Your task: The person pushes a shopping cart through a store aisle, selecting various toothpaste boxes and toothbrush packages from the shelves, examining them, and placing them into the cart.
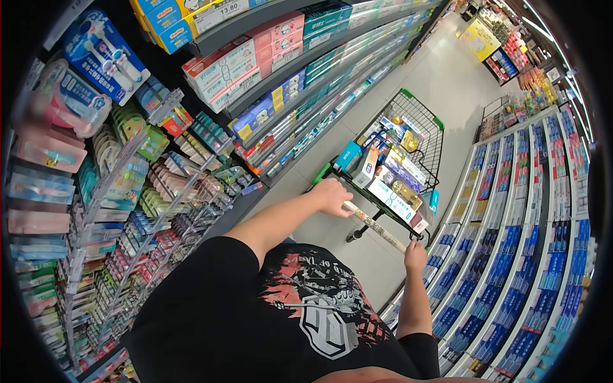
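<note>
Left hand (332, 197), right hand (415, 254): fingers curled round shopping-cart handlebar (375, 226). Heaped cartons (391, 198) could topple if sharp turn jolts cart (438, 123).

The left forearm (284, 217), bare, reaches toward two o'clock and ends in the left hand (332, 198), which is curled in a grip, back uppermost. The right forearm (414, 303), also bare, points toward twelve o'clock; the right hand (416, 255), likewise curled, lies at four o'clock from the left.
</note>
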Motion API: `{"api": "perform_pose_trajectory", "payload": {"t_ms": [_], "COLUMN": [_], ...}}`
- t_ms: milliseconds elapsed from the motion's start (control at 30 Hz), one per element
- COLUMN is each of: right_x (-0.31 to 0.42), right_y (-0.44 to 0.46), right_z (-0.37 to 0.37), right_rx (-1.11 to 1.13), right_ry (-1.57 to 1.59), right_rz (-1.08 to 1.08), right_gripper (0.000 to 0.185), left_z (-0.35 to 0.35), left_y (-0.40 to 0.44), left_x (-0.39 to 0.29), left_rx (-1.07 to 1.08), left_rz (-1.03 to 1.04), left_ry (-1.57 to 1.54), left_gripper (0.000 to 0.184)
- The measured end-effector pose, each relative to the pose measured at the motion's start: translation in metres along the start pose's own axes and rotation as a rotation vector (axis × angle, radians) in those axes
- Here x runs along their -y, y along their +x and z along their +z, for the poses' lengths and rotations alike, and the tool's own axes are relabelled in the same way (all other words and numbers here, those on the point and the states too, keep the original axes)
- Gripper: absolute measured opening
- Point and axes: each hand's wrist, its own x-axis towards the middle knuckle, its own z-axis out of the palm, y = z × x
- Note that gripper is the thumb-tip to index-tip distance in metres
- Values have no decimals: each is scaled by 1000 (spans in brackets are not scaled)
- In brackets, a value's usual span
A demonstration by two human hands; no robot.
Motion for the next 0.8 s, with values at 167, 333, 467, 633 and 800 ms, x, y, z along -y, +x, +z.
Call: {"api": "perform_pose_trajectory", "payload": {"t_ms": [167, 333, 467, 633, 800], "right_x": [5, 15, 8, 2, -4], "right_y": [18, 30, 48, 70, 94], "right_z": [2, -6, -1, 2, -1], "right_rx": [15, -9, -46, -89, -159], "right_ry": [17, 44, 9, 2, 5], "right_rz": [50, 46, 39, 19, -10], "right_gripper": [51, 50, 48, 46, 44], "left_z": [-1, -10, -12, -14, -18], "left_y": [19, 36, 50, 71, 98], "left_x": [16, 28, 33, 39, 42], "left_rx": [-37, -15, -8, -1, 7], "left_rz": [55, 67, 78, 66, 68], "left_ry": [-9, 11, 18, 4, 17], "left_gripper": [54, 54, 53, 52, 51]}}
